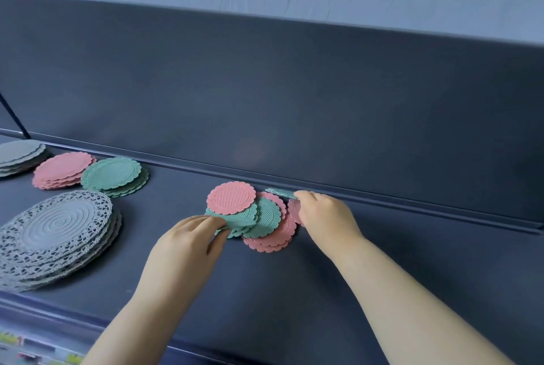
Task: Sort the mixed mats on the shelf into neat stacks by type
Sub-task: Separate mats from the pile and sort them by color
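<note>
Sorted stacks (pixel 114 176) already lie at the left of the shelf (pixel 382 261). The mixed pile (pixel 265 226) in the middle is not sorted yet. Your left hand (pixel 188 244) pinches a green mat (pixel 235 221), and your right hand (pixel 323 217) grips a second green mat (pixel 281 192).

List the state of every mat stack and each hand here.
Mixed pile: unsorted, pink and teal overlapping.
Teal mat: raised at the pile's back, pinched by right hand.
Left hand: grips the pile's near edge.
Pink stack: sorted, slightly fanned.
Teal stack: sorted, slightly fanned.
Grey lace stack: sorted.
Plain grey stack: sorted, partly out of frame.
</note>
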`<action>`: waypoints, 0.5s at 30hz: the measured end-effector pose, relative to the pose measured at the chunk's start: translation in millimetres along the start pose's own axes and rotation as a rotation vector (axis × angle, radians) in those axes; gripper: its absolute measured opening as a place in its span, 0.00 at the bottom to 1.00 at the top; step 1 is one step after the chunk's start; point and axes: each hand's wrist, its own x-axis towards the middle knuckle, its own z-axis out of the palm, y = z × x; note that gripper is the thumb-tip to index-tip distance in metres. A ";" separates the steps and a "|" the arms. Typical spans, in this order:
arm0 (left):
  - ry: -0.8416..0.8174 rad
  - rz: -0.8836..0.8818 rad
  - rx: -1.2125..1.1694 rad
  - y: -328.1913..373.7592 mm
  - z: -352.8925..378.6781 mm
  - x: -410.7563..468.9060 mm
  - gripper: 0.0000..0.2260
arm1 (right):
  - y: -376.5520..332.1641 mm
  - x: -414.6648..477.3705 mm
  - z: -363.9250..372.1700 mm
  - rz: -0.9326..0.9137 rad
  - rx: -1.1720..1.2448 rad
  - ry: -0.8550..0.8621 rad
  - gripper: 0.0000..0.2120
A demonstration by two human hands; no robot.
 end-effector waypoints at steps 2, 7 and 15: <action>-0.009 0.018 -0.001 7.2 2.0 1.0 0.14 | 4.6 -13.1 -12.7 0.120 0.135 0.093 0.14; -0.012 0.062 -0.031 36.0 11.4 -1.2 0.15 | 22.7 -56.3 -37.9 0.301 0.364 0.149 0.06; -0.027 0.057 -0.050 96.0 27.6 -23.7 0.14 | 28.9 -111.7 -45.3 0.328 0.513 0.052 0.09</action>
